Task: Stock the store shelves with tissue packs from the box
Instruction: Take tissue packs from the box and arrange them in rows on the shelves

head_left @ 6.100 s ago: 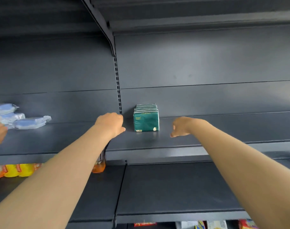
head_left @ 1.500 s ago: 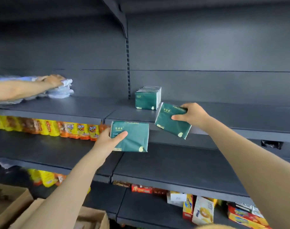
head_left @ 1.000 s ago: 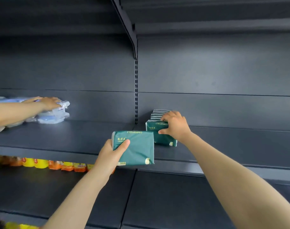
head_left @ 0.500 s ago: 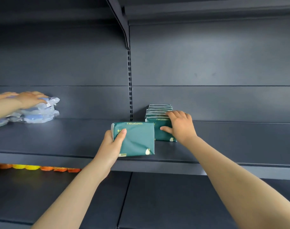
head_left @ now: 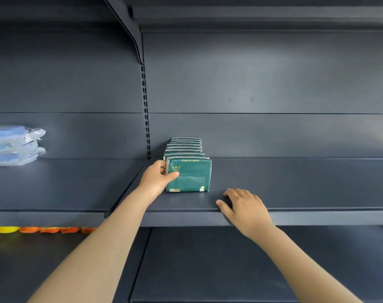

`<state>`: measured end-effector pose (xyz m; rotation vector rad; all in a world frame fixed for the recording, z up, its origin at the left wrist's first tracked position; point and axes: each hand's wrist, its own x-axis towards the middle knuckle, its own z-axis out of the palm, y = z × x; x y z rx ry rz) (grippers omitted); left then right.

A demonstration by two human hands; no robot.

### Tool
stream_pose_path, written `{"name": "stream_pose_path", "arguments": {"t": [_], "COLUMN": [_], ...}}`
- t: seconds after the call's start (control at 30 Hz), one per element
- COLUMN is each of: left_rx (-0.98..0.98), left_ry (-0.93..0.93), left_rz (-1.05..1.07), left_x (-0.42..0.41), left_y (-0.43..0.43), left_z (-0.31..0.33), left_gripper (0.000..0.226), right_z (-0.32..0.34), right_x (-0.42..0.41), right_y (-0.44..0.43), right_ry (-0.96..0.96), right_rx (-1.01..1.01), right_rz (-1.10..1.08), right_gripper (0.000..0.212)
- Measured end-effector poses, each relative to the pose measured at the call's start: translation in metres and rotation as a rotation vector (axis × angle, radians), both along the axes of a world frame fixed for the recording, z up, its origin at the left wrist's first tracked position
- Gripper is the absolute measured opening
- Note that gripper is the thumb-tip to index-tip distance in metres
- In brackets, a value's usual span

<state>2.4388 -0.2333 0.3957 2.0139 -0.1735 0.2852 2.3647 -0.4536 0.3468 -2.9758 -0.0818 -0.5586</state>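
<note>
Left hand (head_left: 157, 178) gripping glossy green rectangular tissue pack (head_left: 189, 174), right hand (head_left: 244, 206) relaxed on matte metal shelf (head_left: 295, 184)

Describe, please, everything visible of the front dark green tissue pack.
The front dark green tissue pack is a soft, plastic-wrapped rectangle with gold lettering. It stands upright on the dark grey metal shelf, fronting a row of matching packs. The left hand grips its left edge, thumb on the face.

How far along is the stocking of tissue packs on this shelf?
Done: a row of tissue packs stands on the shelf. In hand: the left hand grips the front pack against the row; the right hand rests empty. Left: bare shelf to the right; box unseen.
</note>
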Motion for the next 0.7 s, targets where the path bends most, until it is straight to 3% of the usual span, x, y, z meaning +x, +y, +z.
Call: {"name": "stream_pose_path", "arguments": {"t": [0.13,0.37,0.7], "left_rx": [0.137,0.198,0.332], "left_ry": [-0.038,-0.094,-0.001], "left_rz": [0.108,0.183,0.088], "left_x": [0.006,0.010,0.010], "left_y": [0.000,0.005,0.012], "left_z": [-0.011,-0.011,-0.016], "left_gripper": [0.025,0.023,0.028], "right_z": [-0.001,-0.003,0.000], "right_x": [-0.001,-0.004,-0.003], "right_y": [0.002,0.004,0.005], "right_ry": [-0.020,-0.046,-0.022], "right_rx": [-0.007,-0.017,0.016], "right_rz": [0.003,-0.018,-0.017], "right_gripper": [0.045,0.044,0.045]}}
